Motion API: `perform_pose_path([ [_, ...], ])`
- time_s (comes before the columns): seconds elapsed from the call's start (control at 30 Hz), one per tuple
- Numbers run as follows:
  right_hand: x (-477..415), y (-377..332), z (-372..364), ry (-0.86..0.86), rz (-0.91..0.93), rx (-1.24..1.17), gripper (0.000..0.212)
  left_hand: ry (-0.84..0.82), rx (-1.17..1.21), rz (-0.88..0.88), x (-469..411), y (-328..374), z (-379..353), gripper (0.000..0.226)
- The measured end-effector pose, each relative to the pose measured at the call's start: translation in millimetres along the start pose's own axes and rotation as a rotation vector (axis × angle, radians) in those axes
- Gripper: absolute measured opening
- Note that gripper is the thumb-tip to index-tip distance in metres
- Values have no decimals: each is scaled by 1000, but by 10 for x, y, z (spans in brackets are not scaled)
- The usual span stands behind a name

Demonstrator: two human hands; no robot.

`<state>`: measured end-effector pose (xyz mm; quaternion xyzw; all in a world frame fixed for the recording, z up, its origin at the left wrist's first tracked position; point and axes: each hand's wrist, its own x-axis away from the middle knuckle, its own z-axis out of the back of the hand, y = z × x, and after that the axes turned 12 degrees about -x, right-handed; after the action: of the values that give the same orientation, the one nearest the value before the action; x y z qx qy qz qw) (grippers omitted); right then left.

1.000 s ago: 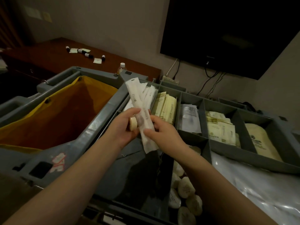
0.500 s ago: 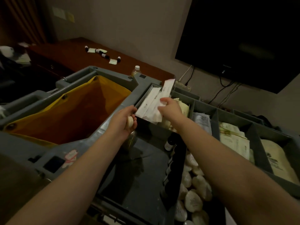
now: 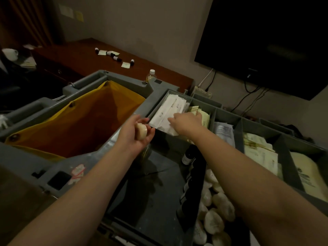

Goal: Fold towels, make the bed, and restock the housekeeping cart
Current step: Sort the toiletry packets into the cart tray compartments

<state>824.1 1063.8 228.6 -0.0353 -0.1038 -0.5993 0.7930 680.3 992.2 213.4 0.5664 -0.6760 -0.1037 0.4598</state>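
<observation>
Your left hand [image 3: 136, 134] cups a round soap [image 3: 141, 133]; your right hand [image 3: 186, 122] presses flat on white packets [image 3: 170, 110] in the cart tray [image 3: 213, 113].

Long white packets [image 3: 171, 110] flat in the cart's [image 3: 127, 80] leftmost compartment

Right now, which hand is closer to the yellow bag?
Left. The left hand, holding a round soap, is just right of the yellow bag; the right hand rests farther right, on the white packets.
</observation>
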Motion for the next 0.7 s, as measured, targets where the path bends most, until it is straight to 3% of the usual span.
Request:
perform_pose_path([
  [0.17, 458, 39, 92, 380, -31, -634, 36, -138, -11, 62, 134, -29, -72, 29],
  [0.3, 1098, -50, 78, 261, 84, -1056, 34, -383, -104, 99, 399, -116, -211, 31],
  [0.4, 1438, -12, 30, 207, 83, -1143, 36, -468, -265, 25, 639, -245, -360, 26],
  [0.5, 1669, 79, -23, 229, 44, -1156, 24, -430, -424, -89, 859, -409, -476, 23],
  [0.63, 1962, 244, -99, 435, 20, -1265, 14, -463, -617, -241, 1089, -631, -552, 32],
  [0.7, 2100, 412, -134, 553, -61, -1378, 12, -387, -665, -294, 1207, -697, -568, 31],
])
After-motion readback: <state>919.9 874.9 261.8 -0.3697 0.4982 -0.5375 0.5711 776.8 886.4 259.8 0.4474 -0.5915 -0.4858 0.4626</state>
